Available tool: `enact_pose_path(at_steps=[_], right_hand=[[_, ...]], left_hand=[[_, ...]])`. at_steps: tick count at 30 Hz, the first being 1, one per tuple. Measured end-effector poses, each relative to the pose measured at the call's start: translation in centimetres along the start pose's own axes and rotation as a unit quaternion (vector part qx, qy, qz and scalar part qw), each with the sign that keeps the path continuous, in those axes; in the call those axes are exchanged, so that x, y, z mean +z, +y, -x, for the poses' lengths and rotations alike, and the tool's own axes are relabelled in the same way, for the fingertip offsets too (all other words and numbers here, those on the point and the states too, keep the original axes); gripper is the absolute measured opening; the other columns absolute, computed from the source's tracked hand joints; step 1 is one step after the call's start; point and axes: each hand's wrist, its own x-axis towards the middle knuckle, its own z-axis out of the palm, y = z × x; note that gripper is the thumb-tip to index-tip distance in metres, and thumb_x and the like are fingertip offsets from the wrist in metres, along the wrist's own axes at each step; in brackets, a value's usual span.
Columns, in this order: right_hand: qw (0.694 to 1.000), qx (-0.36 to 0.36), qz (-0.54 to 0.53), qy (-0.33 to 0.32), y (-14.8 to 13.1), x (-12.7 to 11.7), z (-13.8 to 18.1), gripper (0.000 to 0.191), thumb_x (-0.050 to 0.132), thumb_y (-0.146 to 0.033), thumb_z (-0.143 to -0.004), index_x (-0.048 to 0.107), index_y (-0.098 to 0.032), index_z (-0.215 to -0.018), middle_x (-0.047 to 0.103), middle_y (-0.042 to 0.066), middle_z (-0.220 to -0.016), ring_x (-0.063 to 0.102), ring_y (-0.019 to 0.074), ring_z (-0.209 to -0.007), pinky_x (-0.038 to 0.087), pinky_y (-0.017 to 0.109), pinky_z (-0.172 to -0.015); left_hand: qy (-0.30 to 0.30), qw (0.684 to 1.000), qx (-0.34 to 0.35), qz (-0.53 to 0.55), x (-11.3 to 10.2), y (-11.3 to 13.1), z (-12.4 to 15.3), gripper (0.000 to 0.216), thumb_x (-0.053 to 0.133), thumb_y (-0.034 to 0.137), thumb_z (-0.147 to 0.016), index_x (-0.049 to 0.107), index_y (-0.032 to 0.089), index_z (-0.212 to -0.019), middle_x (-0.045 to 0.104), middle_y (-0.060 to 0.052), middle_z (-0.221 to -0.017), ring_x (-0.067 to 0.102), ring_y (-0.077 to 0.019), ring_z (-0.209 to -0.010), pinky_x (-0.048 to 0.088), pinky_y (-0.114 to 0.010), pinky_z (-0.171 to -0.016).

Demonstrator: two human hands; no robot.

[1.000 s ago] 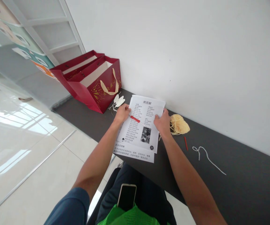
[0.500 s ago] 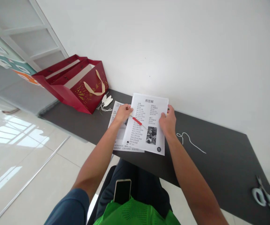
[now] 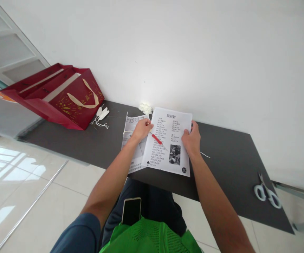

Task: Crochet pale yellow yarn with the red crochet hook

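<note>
Phone (image 3: 131, 211) lay in the lap, nearest the camera, below both forearms. Farther out, the left hand (image 3: 140, 128) pinched a red-handled hook (image 3: 157, 138) against the left edge of a printed sheet (image 3: 169, 140), while the right hand (image 3: 192, 139) gripped the sheet's right edge, fingers closed on it. A second paper (image 3: 132, 140) lay under the left hand on the dark table (image 3: 228, 165). Scissors (image 3: 266, 193) lay well right of the right hand; red bags (image 3: 62, 96) stood far left of the left hand.

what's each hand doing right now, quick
Left hand: closed, pinching the printed sheet's left edge along with a red-handled crochet hook.
Right hand: closed on the same sheet's right edge.
</note>
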Motion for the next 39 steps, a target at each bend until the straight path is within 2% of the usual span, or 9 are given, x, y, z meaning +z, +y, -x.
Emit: enact_pose_path(at_steps=[6,10,14,18,23,27,30,34,39], right_hand=[[1.0,0.027,0.01,0.01,2.1,-1.8,-0.1,0.062,0.052,-0.021,-0.083,0.046,-0.019,-0.146,0.064,0.015,-0.134,0.061,0.0313,-0.121,0.045,0.052,-0.111],[0.999,0.036,-0.001,0.01,2.1,-1.6,0.1,0.063,0.053,-0.023,-0.084,0.046,-0.02,-0.146,0.067,0.015,-0.129,0.064,0.0305,-0.114,0.047,0.053,-0.107],[1.0,0.016,-0.014,-0.008,0.7,0.4,-0.1,0.063,0.053,-0.022,-0.084,0.046,-0.021,-0.146,0.066,0.014,-0.13,0.064,0.03,-0.114,0.047,0.053,-0.107],[0.998,-0.01,-0.038,-0.05,-1.8,3.8,-0.5,0.063,0.052,-0.02,-0.084,0.046,-0.019,-0.147,0.066,0.015,-0.134,0.064,0.03,-0.117,0.047,0.052,-0.109],[0.991,-0.024,-0.04,-0.122,-5.3,8.2,-0.6,0.066,0.053,-0.019,-0.085,0.043,-0.016,-0.15,0.068,0.017,-0.133,0.065,0.0307,-0.12,0.047,0.05,-0.109],[0.984,-0.054,-0.007,-0.172,-6.9,10.8,-0.4,0.064,0.052,-0.018,-0.085,0.045,-0.015,-0.148,0.07,0.017,-0.128,0.066,0.0316,-0.119,0.047,0.05,-0.109],[0.974,-0.087,0.03,-0.209,-7.3,12.1,-0.1,0.058,0.05,-0.018,-0.086,0.047,-0.015,-0.144,0.071,0.016,-0.125,0.066,0.0308,-0.118,0.049,0.049,-0.107],[0.961,-0.121,0.07,-0.237,-7.4,12.7,0.3,0.046,0.053,-0.018,-0.085,0.058,-0.017,-0.13,0.072,0.015,-0.119,0.066,0.031,-0.112,0.049,0.048,-0.104],[0.956,-0.127,0.131,-0.231,-7.6,12.5,0.8,0.037,0.061,-0.018,-0.079,0.062,-0.012,-0.115,0.068,0.023,-0.12,0.061,0.0383,-0.117,0.043,0.056,-0.108]], left_hand=[[-0.014,0.998,0.007,-0.055,2.8,1.5,0.6,0.008,0.064,0.021,-0.081,0.061,0.018,-0.074,0.06,0.0,-0.071,0.052,-0.0153,-0.068,0.04,-0.029,-0.067],[-0.003,0.996,0.004,-0.084,2.5,1.8,0.8,0.006,0.063,0.02,-0.08,0.062,0.019,-0.075,0.062,-0.001,-0.073,0.054,-0.0165,-0.071,0.042,-0.03,-0.07],[0.022,0.994,-0.01,-0.104,-0.3,1.8,0.8,0.005,0.06,0.02,-0.08,0.063,0.019,-0.077,0.063,-0.001,-0.073,0.055,-0.0166,-0.068,0.042,-0.03,-0.068],[0.055,0.99,-0.038,-0.128,-4.1,1.2,1.1,0.007,0.058,0.018,-0.077,0.064,0.018,-0.073,0.064,-0.002,-0.071,0.055,-0.0164,-0.067,0.042,-0.03,-0.066],[0.097,0.98,-0.084,-0.151,-8.8,-1.0,1.8,0.008,0.062,0.016,-0.074,0.07,0.016,-0.076,0.067,-0.004,-0.071,0.059,-0.0183,-0.07,0.046,-0.03,-0.069],[0.122,0.972,-0.11,-0.166,-11.6,-2.9,2.1,0.017,0.063,0.014,-0.072,0.075,0.016,-0.083,0.072,-0.007,-0.078,0.064,-0.021,-0.076,0.049,-0.031,-0.072],[0.129,0.967,-0.124,-0.179,-13.0,-4.0,2.0,0.026,0.062,0.012,-0.071,0.077,0.017,-0.091,0.076,-0.01,-0.086,0.067,-0.0228,-0.08,0.05,-0.031,-0.075],[0.129,0.96,-0.132,-0.213,-13.7,-5.1,1.8,0.033,0.059,0.009,-0.07,0.079,0.019,-0.095,0.077,-0.013,-0.094,0.07,-0.0272,-0.089,0.051,-0.035,-0.082],[0.128,0.95,-0.125,-0.254,-13.5,-5.7,2.0,0.035,0.059,0.009,-0.069,0.079,0.02,-0.095,0.077,-0.016,-0.098,0.07,-0.032,-0.097,0.05,-0.039,-0.088]])
